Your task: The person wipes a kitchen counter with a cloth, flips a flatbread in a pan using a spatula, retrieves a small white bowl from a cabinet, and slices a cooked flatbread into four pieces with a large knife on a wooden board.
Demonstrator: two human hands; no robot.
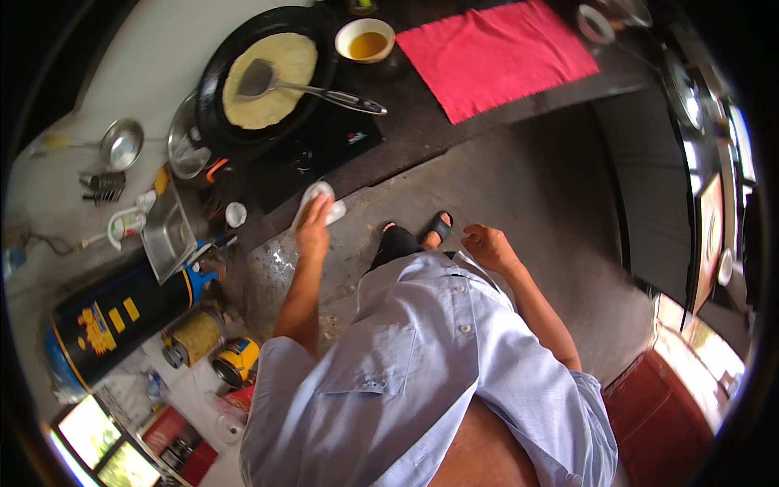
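My left hand [312, 230] is at the front edge of the dark counter, fingers laid over a white cloth or tissue [335, 213]. Blur hides how firmly it grips. My right hand [492, 248] hangs over the floor beside my shirt, fingers loosely bent, with nothing seen in it. Beyond my left hand, a black frying pan [210, 91] sits on the black glass cooktop [328, 149]. A pale round flatbread [286, 52] lies in the pan. The metal blade of a spatula [258, 79] rests on it, its handle reaching past the rim.
A white bowl [345, 38] of yellow-orange liquid stands beside the pan. A pink cloth [496, 58] covers part of the counter [420, 143]. At left are a metal ladle [123, 145], a small white cup [235, 214], a steel tray [167, 237] and a dark gas cylinder [146, 304].
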